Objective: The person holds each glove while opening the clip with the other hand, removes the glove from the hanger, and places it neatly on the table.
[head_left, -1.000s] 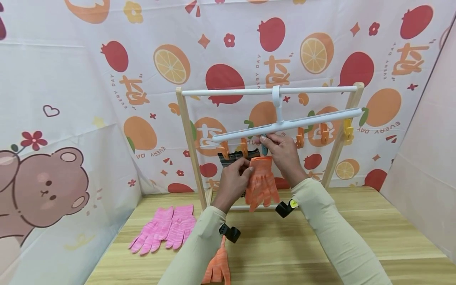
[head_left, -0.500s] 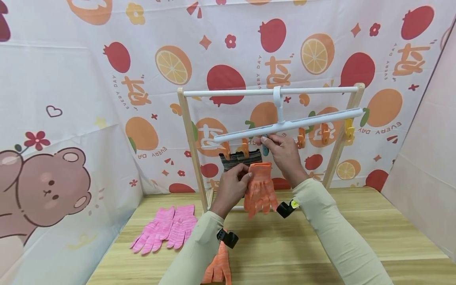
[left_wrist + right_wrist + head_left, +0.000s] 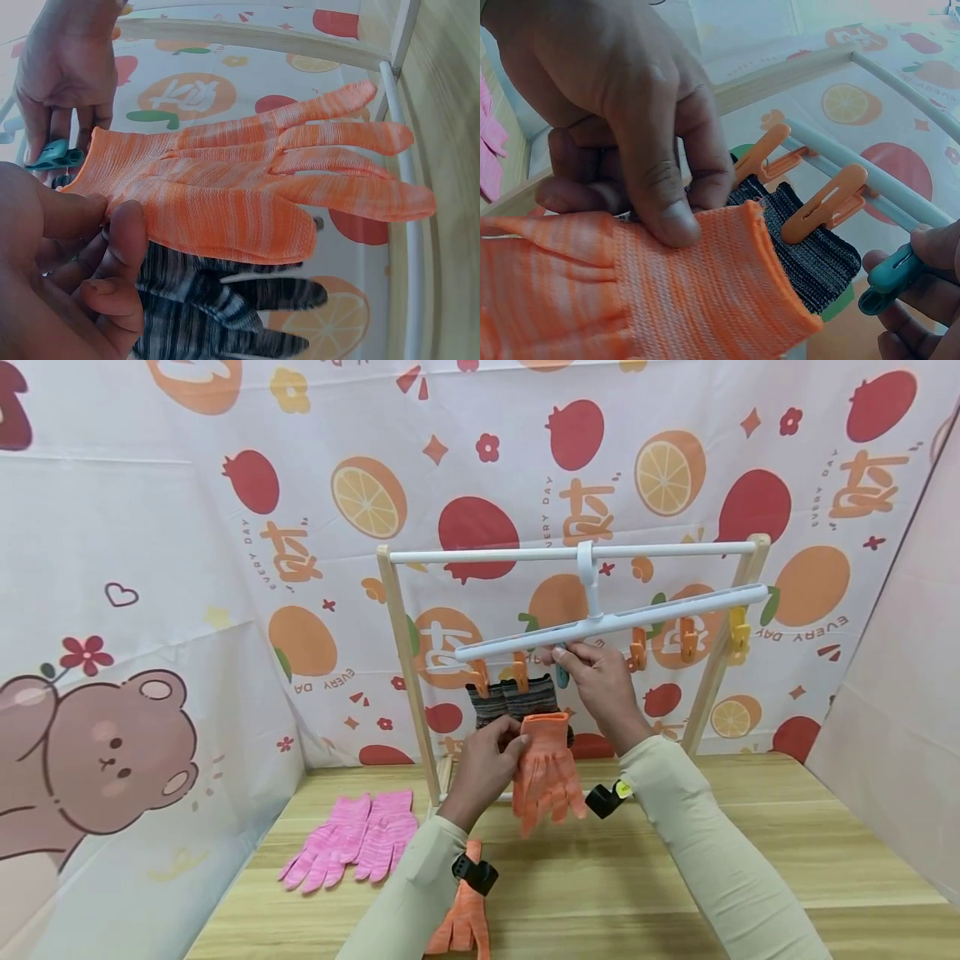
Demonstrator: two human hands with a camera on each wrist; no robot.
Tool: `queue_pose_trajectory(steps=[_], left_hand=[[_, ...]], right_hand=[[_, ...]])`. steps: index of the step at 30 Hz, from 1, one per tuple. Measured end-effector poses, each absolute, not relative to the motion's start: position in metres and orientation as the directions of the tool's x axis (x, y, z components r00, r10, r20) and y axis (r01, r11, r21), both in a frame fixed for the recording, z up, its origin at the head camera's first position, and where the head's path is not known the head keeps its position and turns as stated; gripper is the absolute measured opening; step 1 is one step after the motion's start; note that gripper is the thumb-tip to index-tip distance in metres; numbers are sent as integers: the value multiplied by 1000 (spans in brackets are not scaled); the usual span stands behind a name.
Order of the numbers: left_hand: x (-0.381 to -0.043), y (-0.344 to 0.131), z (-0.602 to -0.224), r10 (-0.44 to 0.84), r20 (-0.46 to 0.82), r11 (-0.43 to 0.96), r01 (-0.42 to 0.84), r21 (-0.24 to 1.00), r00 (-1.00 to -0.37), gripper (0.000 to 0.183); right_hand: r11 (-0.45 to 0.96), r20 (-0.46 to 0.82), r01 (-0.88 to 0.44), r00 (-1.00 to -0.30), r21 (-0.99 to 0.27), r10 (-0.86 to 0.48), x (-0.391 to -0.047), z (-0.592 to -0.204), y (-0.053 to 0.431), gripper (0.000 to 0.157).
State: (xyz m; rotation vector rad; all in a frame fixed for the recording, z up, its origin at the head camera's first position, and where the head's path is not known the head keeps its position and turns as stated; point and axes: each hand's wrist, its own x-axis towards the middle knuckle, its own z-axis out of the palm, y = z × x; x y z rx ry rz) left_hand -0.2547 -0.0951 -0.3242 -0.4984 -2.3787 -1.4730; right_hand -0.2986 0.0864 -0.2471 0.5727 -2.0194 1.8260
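Note:
My left hand [image 3: 483, 764] pinches an orange knit glove [image 3: 551, 772] at the side of its cuff, with the glove's fingers hanging down. The thumb and fingers of my right hand [image 3: 603, 689] hold a teal clothespin [image 3: 562, 677] under the pale blue hanger [image 3: 607, 625]. In the right wrist view the glove's cuff [image 3: 727, 277] is apart from the teal clothespin [image 3: 896, 274]. Dark striped gloves [image 3: 528, 697] hang behind, clipped by two orange clothespins [image 3: 520, 672]. Part of them is hidden by the orange glove and my left hand.
The hanger hangs tilted, right end higher, from the rack's white rail [image 3: 480, 556]. More orange clothespins [image 3: 687, 639] and a yellow one [image 3: 738, 628] hang at its right. Pink gloves [image 3: 352, 839] lie on the table at left; another orange glove [image 3: 465, 918] lies partly under my left forearm.
My left hand has lowered the orange glove, so its cuff is farther below the teal clothespin and more of the dark gloves shows. The right hand stays at the clothespin.

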Motion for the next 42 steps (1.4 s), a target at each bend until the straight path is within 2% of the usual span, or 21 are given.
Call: queue_pose_trajectory(steps=[18, 28, 42], left_hand=[[-250, -105, -344, 156, 358, 385, 391, 836, -920, 9], [-249, -106, -363, 193, 277, 371, 331, 867, -941, 12], [-252, -111, -381, 200, 262, 369, 321, 872, -944, 11]], right_hand=[[107, 500, -503, -864, -857, -59, -298, -247, 88, 33], [112, 494, -497, -868, -861, -57, -298, -248, 89, 33], [118, 511, -514, -858, -850, -52, -297, -248, 88, 30]])
